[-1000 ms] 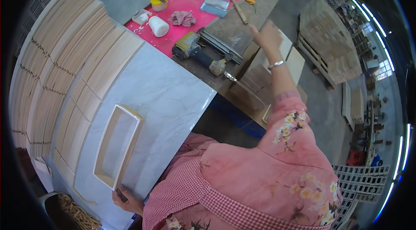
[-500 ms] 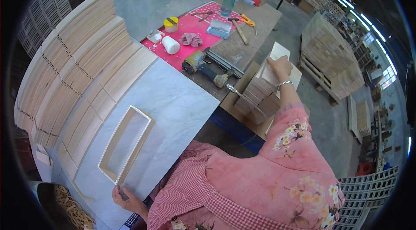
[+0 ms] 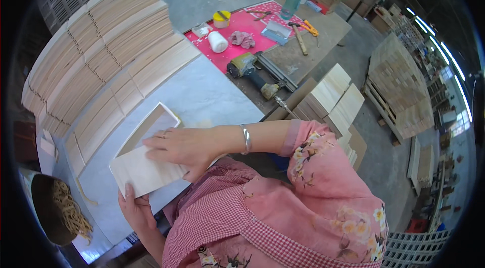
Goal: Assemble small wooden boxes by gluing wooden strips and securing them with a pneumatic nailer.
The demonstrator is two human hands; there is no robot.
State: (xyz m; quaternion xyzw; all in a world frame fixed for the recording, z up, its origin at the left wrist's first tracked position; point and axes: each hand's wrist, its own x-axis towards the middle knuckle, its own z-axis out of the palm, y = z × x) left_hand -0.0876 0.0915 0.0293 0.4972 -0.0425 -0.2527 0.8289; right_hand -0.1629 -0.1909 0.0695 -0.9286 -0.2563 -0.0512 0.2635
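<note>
A thin, pale wooden panel [image 3: 139, 171] lies at a slant over the near end of a narrow wooden frame [image 3: 143, 125] on the marbled tabletop. My left hand [image 3: 137, 210] pinches the panel's near left corner, thumb on top and fingers underneath. Across the panel's upper side reaches my right hand [image 3: 182, 148], its fingers laid over the face and the thumb at the near edge. The far end of the frame shows past my right hand; its near end is hidden under the panel.
Stacked wooden slats [image 3: 101, 61] line the left side. A pail of rubber bands [image 3: 65, 207] sits near left. Beyond the tabletop lie a nail gun [image 3: 252, 76], a white bottle [image 3: 217, 42] and a hammer [image 3: 299, 41]. More panels [image 3: 328, 91] are stacked at right.
My right hand has come from the panel stack at the right to the frame, bringing a panel. My left hand has risen slightly and taken hold of that panel's corner. The view has shifted.
</note>
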